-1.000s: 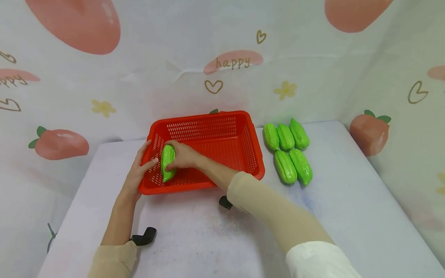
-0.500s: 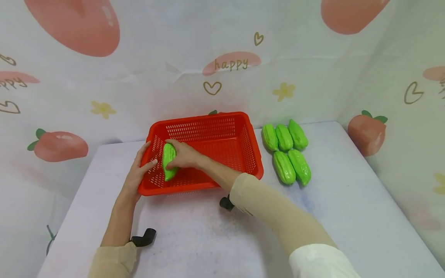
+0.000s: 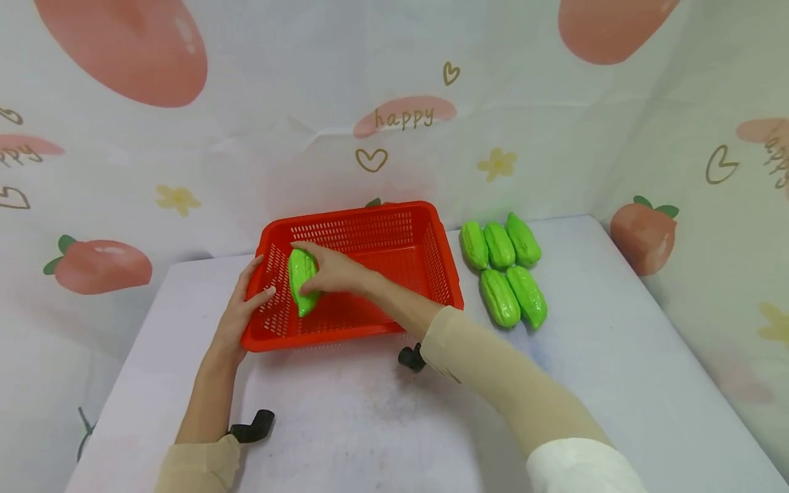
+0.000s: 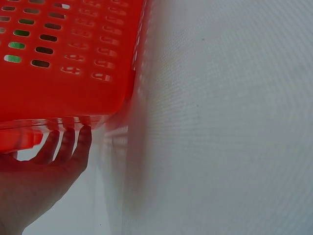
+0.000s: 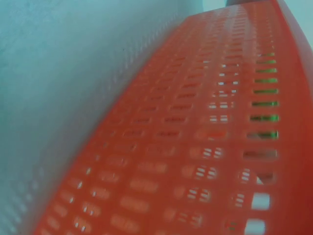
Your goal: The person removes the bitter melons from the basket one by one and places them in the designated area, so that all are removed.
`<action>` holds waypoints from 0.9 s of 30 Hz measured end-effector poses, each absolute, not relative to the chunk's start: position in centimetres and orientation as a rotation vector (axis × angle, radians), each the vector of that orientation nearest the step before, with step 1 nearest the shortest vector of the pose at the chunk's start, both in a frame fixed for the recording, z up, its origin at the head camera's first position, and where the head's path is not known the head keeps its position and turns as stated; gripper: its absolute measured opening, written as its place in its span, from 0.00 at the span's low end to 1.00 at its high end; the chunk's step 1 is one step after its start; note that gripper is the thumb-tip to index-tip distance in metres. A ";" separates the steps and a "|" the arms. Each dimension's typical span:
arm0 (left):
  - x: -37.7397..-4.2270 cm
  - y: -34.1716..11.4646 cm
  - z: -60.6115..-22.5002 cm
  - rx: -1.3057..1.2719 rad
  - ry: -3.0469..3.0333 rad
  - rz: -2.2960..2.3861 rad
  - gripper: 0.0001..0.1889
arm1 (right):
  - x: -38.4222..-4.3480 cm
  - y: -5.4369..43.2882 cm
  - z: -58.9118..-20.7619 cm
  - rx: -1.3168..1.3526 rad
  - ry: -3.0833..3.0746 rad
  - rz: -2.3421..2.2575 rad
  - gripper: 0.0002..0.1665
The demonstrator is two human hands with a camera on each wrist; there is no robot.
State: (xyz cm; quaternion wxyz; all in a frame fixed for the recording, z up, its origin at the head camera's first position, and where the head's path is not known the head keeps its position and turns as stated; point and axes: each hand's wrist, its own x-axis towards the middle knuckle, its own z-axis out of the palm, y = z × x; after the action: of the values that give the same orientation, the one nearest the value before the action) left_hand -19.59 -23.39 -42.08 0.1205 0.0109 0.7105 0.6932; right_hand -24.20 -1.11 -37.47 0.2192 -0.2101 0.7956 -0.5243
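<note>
In the head view my right hand [image 3: 335,269] reaches over the front rim and grips a shiny bright-green ridged gourd [image 3: 302,279] with a pointed end. The gourd is inside the left part of the red plastic basket [image 3: 345,337], tilted slightly, and my fingers partly cover it. My left hand [image 3: 238,311] holds the basket's left side, thumb over the rim and fingers along the outside. Seen from the left wrist, fingertips of the left hand [image 4: 54,166] press against the basket wall [image 4: 63,93]. Bits of green show through slots in the right wrist view.
Several similar green gourds [image 3: 501,298] lie in two rows on the white table [image 3: 616,383], to the right of the basket. A white printed backdrop [image 3: 296,164] stands behind and at the sides. Black wrist fittings [image 3: 254,427] show beside both forearms.
My right hand has raised the gourd a little and shifted it right, away from the basket's left wall. The left hand keeps its hold, and the head view has drifted slightly.
</note>
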 end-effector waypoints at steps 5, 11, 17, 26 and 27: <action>-19.5 -23.5 -42.3 0.049 2.065 2.043 0.34 | -23.9 -0.1 -37.2 -0.558 2.125 -1.522 0.51; -19.6 -23.4 -42.2 0.054 2.072 2.031 0.34 | -23.8 1.0 -37.1 -0.560 2.148 -1.519 0.50; -19.6 -23.2 -42.2 0.033 2.058 2.051 0.35 | -23.8 2.1 -36.8 -0.572 2.140 -1.530 0.48; -19.6 -23.3 -42.2 0.001 2.022 2.083 0.34 | -23.6 4.0 -36.1 -0.563 2.155 -1.509 0.46; -19.5 -23.3 -42.2 -0.001 2.016 2.088 0.34 | -23.6 4.3 -36.0 -0.564 2.161 -1.509 0.46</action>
State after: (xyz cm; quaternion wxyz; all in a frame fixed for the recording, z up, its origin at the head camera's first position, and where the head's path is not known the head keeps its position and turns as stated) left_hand -19.53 -23.28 -42.21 0.1193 -0.0003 0.6897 0.7142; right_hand -23.58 4.26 -36.04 0.2214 -0.2040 0.7820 -0.5458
